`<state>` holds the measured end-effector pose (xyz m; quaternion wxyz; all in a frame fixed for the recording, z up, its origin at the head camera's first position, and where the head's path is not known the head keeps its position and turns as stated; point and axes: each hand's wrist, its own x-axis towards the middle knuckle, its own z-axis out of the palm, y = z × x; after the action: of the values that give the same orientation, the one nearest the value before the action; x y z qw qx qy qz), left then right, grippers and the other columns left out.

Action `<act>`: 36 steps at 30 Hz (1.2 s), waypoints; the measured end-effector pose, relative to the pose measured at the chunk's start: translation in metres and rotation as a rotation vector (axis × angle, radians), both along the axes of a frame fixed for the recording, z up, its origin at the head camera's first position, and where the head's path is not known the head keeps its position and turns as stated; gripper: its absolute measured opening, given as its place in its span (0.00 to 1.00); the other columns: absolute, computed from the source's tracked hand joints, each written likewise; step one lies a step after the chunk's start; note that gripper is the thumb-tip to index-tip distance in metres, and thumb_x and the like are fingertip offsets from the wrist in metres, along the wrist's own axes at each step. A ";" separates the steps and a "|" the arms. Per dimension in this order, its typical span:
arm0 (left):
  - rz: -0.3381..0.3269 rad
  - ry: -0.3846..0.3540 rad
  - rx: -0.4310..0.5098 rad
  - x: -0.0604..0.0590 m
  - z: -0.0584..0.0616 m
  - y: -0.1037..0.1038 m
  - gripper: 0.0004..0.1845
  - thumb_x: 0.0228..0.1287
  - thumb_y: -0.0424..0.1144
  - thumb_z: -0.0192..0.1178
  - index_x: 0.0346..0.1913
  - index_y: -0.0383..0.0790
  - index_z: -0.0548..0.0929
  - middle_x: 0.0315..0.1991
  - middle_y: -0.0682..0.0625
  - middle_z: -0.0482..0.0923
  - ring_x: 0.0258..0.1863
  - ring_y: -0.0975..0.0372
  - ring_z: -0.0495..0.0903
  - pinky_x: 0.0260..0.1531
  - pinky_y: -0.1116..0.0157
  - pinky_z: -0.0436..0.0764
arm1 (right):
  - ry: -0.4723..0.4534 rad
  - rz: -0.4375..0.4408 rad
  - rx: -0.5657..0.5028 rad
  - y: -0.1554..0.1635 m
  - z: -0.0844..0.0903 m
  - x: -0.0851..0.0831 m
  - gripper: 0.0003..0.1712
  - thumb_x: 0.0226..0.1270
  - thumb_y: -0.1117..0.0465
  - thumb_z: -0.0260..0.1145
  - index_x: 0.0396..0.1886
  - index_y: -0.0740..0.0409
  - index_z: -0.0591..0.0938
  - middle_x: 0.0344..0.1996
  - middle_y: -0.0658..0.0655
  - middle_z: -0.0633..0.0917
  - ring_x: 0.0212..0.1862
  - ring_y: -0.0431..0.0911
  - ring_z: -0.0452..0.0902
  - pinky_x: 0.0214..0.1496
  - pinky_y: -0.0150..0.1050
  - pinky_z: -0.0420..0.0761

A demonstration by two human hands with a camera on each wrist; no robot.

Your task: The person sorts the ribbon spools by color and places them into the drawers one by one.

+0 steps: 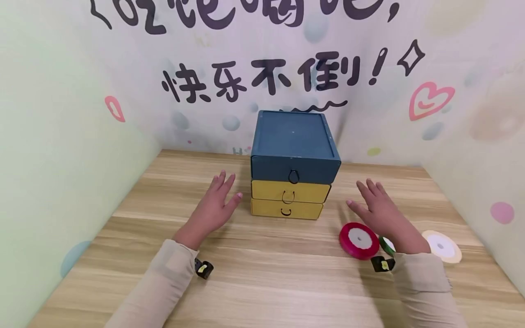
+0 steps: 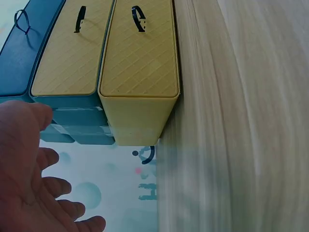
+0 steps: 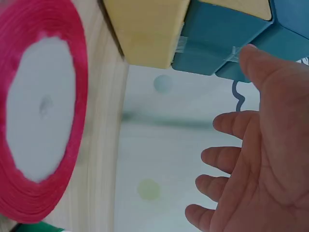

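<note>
A small drawer box [image 1: 293, 134] stands at the back middle of the table, with a blue top drawer [image 1: 279, 169] and two yellow drawers [image 1: 268, 191] below, each with a dark loop handle. To its left my left hand [image 1: 211, 212] hovers with fingers spread, holding nothing. On the other side my right hand [image 1: 381, 214] is held with fingers extended, also apart from the box. Just below the right hand lies a red ribbon roll [image 1: 346, 248] with a white core. A green ribbon roll [image 1: 384, 246] is partly hidden by the right wrist.
A cream ribbon roll [image 1: 453, 255] lies right of the right wrist. Behind the box hangs a printed white wall cloth [image 1: 229, 86]. Pale walls border the wooden table [image 1: 262, 278] on both sides.
</note>
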<state>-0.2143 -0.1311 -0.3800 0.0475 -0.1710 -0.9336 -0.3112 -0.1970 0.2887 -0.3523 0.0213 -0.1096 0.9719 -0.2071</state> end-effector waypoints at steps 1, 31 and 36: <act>-0.005 -0.002 0.016 0.000 0.002 0.000 0.36 0.77 0.55 0.46 0.78 0.37 0.55 0.79 0.36 0.42 0.77 0.42 0.40 0.70 0.42 0.53 | -0.014 0.005 -0.017 0.000 0.002 0.000 0.46 0.76 0.42 0.53 0.77 0.70 0.51 0.74 0.78 0.47 0.74 0.74 0.34 0.68 0.71 0.47; 0.051 -0.326 0.523 -0.020 0.113 0.018 0.33 0.77 0.56 0.46 0.75 0.40 0.61 0.70 0.45 0.64 0.67 0.52 0.66 0.61 0.51 0.72 | -0.043 0.134 -0.203 0.003 0.038 0.014 0.38 0.76 0.44 0.56 0.77 0.56 0.60 0.74 0.65 0.60 0.73 0.66 0.53 0.65 0.70 0.61; 0.046 -0.339 0.532 -0.030 0.124 0.027 0.36 0.77 0.57 0.46 0.77 0.40 0.56 0.74 0.46 0.60 0.70 0.53 0.62 0.62 0.50 0.72 | -0.048 0.154 -0.146 -0.004 0.043 0.016 0.39 0.73 0.41 0.58 0.76 0.55 0.63 0.73 0.63 0.64 0.72 0.65 0.56 0.64 0.68 0.64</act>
<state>-0.2441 -0.1041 -0.2561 -0.0587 -0.0771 -0.8177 -0.5674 -0.1809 0.2843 -0.3097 0.0525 -0.1804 0.9421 -0.2778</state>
